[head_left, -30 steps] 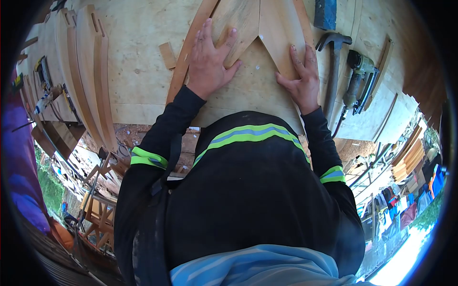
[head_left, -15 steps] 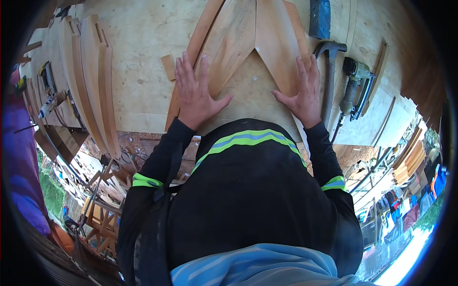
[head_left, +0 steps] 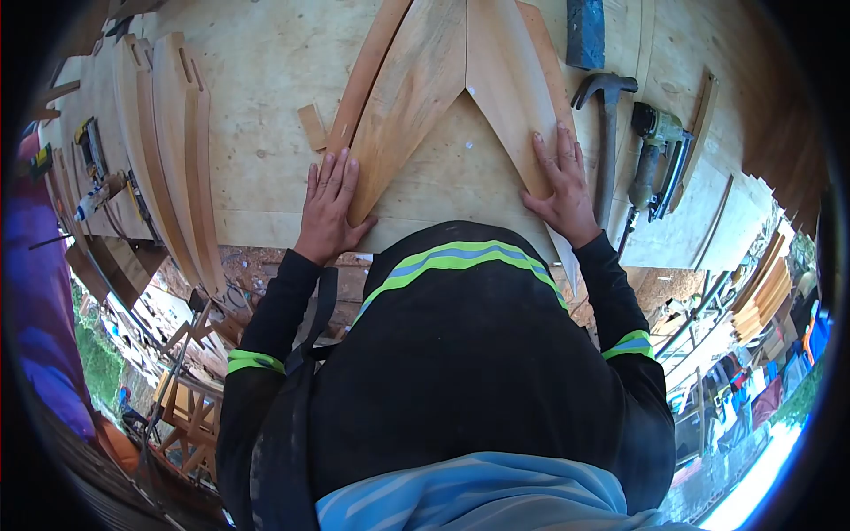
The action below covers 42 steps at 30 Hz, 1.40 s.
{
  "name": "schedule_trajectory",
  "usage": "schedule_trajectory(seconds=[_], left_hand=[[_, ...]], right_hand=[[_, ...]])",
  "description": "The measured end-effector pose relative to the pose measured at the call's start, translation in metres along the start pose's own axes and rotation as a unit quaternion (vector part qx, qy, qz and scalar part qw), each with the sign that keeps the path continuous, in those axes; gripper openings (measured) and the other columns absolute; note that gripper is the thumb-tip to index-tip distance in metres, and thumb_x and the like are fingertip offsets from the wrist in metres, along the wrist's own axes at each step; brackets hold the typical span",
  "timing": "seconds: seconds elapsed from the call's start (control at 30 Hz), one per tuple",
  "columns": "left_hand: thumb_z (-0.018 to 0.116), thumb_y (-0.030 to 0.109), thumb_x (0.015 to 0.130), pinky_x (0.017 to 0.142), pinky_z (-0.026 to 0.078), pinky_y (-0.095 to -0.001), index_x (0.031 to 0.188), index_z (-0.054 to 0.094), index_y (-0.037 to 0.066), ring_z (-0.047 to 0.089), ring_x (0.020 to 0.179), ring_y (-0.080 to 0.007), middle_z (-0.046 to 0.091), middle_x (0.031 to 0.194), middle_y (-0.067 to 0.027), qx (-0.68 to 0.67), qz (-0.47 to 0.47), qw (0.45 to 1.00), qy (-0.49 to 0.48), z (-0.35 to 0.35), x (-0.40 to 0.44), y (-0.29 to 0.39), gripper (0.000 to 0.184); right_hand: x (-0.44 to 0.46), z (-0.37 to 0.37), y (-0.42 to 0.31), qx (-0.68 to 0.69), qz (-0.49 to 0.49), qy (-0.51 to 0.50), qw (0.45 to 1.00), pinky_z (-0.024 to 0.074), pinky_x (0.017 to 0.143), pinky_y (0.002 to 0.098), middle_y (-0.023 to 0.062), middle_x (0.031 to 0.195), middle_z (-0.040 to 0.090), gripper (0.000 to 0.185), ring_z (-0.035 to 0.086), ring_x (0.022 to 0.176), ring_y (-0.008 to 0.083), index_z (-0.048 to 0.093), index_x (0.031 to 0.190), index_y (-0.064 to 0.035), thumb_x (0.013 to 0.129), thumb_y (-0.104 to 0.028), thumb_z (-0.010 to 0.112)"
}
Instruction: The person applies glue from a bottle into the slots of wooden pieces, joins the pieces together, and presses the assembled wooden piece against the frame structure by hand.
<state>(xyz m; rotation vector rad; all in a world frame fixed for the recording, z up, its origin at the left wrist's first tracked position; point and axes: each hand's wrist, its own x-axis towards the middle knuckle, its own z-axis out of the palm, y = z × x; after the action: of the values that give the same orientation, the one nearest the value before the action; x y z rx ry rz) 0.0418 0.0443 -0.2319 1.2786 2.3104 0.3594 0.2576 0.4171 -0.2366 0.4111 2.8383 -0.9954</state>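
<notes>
Two flat wooden panels lie edge to edge on the workbench, the left panel [head_left: 412, 97] and the right panel [head_left: 505, 88] meeting at a straight seam and parting below into an upside-down V. Curved wooden strips run along their outer sides: a left strip [head_left: 365, 75] and a right strip [head_left: 549, 66]. My left hand [head_left: 329, 211] rests open on the lower end of the left strip, thumb near the panel's tip. Fingers stretched forward, my right hand [head_left: 563, 193] lies on the lower part of the right panel and strip.
A claw hammer [head_left: 607, 133] lies just right of my right hand, below a blue block [head_left: 585, 35]. Farther right is a nail gun [head_left: 660, 159]. A small wood offcut [head_left: 312, 127] and curved slotted wooden pieces [head_left: 173, 133] lie to the left on the plywood bench [head_left: 257, 168].
My left hand has slid down and left along the strip, toward the bench's front edge. My right hand has moved slightly down. The panels and strips have shifted a little left in view.
</notes>
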Motion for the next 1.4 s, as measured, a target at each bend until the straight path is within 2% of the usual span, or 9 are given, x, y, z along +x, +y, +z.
schedule_trajectory(seconds=[0.4,0.5,0.6,0.67,0.77,0.93,1.0,1.17,1.4], left_hand=[[0.091,0.033,0.066,0.127,0.017,-0.0545,0.163,0.025,0.001,0.023,0.156,-0.0450,0.026,0.167,-0.0266,-0.006,0.020,1.000,0.006,-0.001,0.011,-0.010,0.121],[0.092,0.039,0.067,0.127,0.017,-0.0546,0.163,0.027,0.004,0.021,0.156,-0.0443,0.024,0.168,-0.0250,-0.007,0.015,1.000,0.005,-0.006,0.014,-0.007,0.121],[0.092,0.048,0.065,0.126,0.017,-0.0581,0.161,0.028,0.002,0.018,0.155,-0.0499,0.020,0.167,-0.0287,0.045,0.027,0.999,0.001,-0.023,0.033,0.009,0.125],[0.090,0.060,0.064,0.124,0.016,-0.0611,0.160,0.026,-0.001,0.016,0.154,-0.0535,0.018,0.166,-0.0328,-0.028,0.012,0.996,0.082,-0.022,0.057,0.020,0.131],[0.086,0.068,0.064,0.124,0.015,-0.0615,0.159,0.024,-0.005,0.018,0.153,-0.0525,0.019,0.165,-0.0345,-0.039,-0.012,0.993,0.115,-0.024,0.110,0.040,0.135],[0.084,0.071,0.064,0.125,0.015,-0.0611,0.159,0.023,-0.006,0.021,0.154,-0.0490,0.024,0.163,-0.0332,-0.001,-0.022,0.989,0.144,-0.024,0.193,0.054,0.136],[0.083,0.071,0.063,0.125,0.016,-0.0611,0.158,0.025,-0.006,0.023,0.154,-0.0459,0.028,0.163,-0.0316,0.001,-0.031,0.988,0.149,-0.029,0.209,0.054,0.136],[0.087,0.069,0.058,0.126,0.019,-0.0573,0.157,0.032,-0.001,0.033,0.152,-0.0349,0.038,0.159,-0.0261,0.022,0.026,0.988,0.151,-0.034,0.219,0.036,0.133],[0.090,0.063,0.057,0.126,0.023,-0.0476,0.156,0.035,-0.001,0.033,0.150,-0.0412,0.039,0.158,-0.0278,-0.036,0.050,0.987,0.151,-0.036,0.227,0.034,0.130]], right_hand=[[0.009,0.002,0.000,0.016,0.013,0.004,1.000,0.0218,0.126,0.0501,0.0305,0.167,0.019,0.094,0.023,0.154,0.0486,0.044,0.159,-0.0161,0.074,-0.025,0.084],[0.011,-0.002,-0.001,-0.003,0.013,-0.006,1.000,0.0234,0.125,0.0519,0.0300,0.166,0.021,0.097,0.025,0.152,0.0487,0.043,0.159,-0.0160,0.073,-0.030,0.086],[0.019,-0.015,-0.012,0.002,0.023,0.006,1.000,0.0243,0.124,0.0540,0.0297,0.166,0.022,0.101,0.026,0.151,0.0487,0.042,0.159,-0.0161,0.071,-0.036,0.089],[0.035,-0.019,-0.019,-0.004,0.017,0.027,0.999,0.0243,0.124,0.0547,0.0289,0.166,0.021,0.103,0.026,0.152,0.0480,0.042,0.158,-0.0161,0.070,-0.040,0.089],[0.067,-0.024,-0.027,-0.042,0.000,0.064,0.997,0.0244,0.123,0.0553,0.0276,0.167,0.023,0.101,0.027,0.152,0.0469,0.042,0.158,-0.0159,0.073,-0.046,0.087],[0.123,-0.020,-0.024,-0.148,0.003,0.131,0.980,0.0249,0.123,0.0545,0.0276,0.164,0.031,0.091,0.032,0.150,0.0464,0.041,0.159,-0.0157,0.085,-0.051,0.079],[0.142,-0.023,-0.023,-0.054,-0.016,0.172,0.984,0.0247,0.123,0.0517,0.0272,0.161,0.037,0.084,0.034,0.149,0.0473,0.042,0.157,-0.0123,0.090,-0.050,0.075],[0.185,0.001,0.004,-0.003,-0.014,0.157,0.988,0.0258,0.124,0.0491,0.0231,0.162,0.038,0.086,0.033,0.151,0.0442,0.043,0.157,-0.0063,0.090,-0.051,0.075],[0.190,0.006,0.003,0.046,-0.001,0.164,0.985,0.0266,0.124,0.0489,0.0199,0.161,0.042,0.086,0.033,0.152,0.0407,0.045,0.156,-0.0040,0.090,-0.051,0.075]])
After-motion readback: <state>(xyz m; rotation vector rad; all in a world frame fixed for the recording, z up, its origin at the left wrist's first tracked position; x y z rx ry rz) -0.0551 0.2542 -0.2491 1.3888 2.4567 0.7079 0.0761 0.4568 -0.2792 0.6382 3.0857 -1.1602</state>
